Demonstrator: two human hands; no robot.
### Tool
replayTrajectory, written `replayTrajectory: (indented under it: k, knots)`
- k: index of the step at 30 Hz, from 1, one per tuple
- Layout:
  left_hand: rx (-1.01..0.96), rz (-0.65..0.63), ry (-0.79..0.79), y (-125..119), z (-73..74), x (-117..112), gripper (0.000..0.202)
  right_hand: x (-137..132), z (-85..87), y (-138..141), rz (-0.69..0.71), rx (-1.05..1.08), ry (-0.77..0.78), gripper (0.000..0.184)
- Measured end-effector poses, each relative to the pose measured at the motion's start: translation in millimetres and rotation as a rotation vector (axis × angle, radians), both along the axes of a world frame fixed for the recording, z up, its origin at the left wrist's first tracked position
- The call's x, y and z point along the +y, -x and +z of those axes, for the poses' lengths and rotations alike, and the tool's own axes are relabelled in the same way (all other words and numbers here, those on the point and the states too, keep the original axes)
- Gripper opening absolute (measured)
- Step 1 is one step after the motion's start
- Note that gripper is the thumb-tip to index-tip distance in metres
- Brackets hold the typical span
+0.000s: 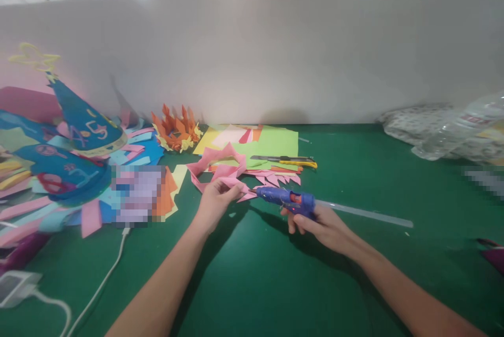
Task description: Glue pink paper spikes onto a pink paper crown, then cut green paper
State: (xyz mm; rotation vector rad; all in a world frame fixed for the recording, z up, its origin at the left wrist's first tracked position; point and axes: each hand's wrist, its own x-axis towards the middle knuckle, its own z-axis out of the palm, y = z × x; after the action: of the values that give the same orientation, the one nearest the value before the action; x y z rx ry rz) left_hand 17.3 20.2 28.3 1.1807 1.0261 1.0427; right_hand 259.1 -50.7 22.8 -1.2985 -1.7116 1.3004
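Observation:
In the head view, my right hand is closed around a blue hot glue gun, whose nozzle points left. A long clear glue stick sticks out of its back end. My left hand pinches a piece of pink folded paper, and the nozzle tip is at or very near that paper, just by my fingertips. Right behind the left hand stands a pink paper crown; whether the pinched piece is joined to it I cannot tell. Several pink pointed paper pieces lie behind the glue gun.
A yellow utility knife rests on green paper sheets. An orange paper crown stands at the back. Blue cone hats and paper strips crowd the left, near a white cable. At the right back lies a plastic bottle.

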Motion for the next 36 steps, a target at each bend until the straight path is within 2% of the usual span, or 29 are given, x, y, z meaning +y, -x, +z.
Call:
replayTrajectory:
  k: [3, 6, 9, 14, 18, 23, 26, 29, 33, 36]
  knots:
    - [-0.024, 0.035, 0.025, -1.4, 0.6, -1.3, 0.027, 0.7, 3.3, 3.0, -0.056, 0.049, -0.044, 0.037]
    - [-0.073, 0.043, 0.030, -9.5, 2.5, -8.4, 0.027, 2.1, 9.6, 11.9, -0.246, 0.057, -0.071, 0.034]
    - [-0.080, -0.014, -0.066, -22.1, 4.2, -19.7, 0.021, 2.8, 16.1, 22.3, -0.393, 0.053, -0.083, 0.030]
    - [-0.069, -0.140, -0.126, -34.9, 6.5, -34.3, 0.014, 1.0, 18.8, 30.7, -0.414, 0.094, -0.072, 0.030]
    - [-0.065, -0.165, -0.180, -37.2, 6.4, -39.0, 0.013, -0.6, 17.6, 32.2, -0.456, 0.111, -0.090, 0.029]
    - [-0.210, -0.068, 0.000, -45.9, -1.2, -44.1, 0.029, -2.2, 13.5, 34.3, -0.536, 0.074, -0.160, 0.024]
    - [-0.220, -0.069, 0.042, -50.5, -3.5, -46.0, 0.024, -3.1, 9.0, 35.3, -0.524, 0.063, -0.194, 0.021]
    - [-0.107, -0.069, -0.031, -50.5, -0.8, -47.0, 0.014, -3.7, 7.5, 35.9, -0.487, 0.044, -0.199, 0.019]
    - [0.012, 0.022, -0.105, -48.7, 3.8, -49.9, 0.018, -4.1, 9.7, 36.2, -0.510, 0.044, -0.206, 0.023]
    - [0.064, 0.085, -0.199, -48.1, 1.4, -53.3, 0.018, -5.0, 10.9, 35.7, -0.519, 0.026, -0.226, 0.021]
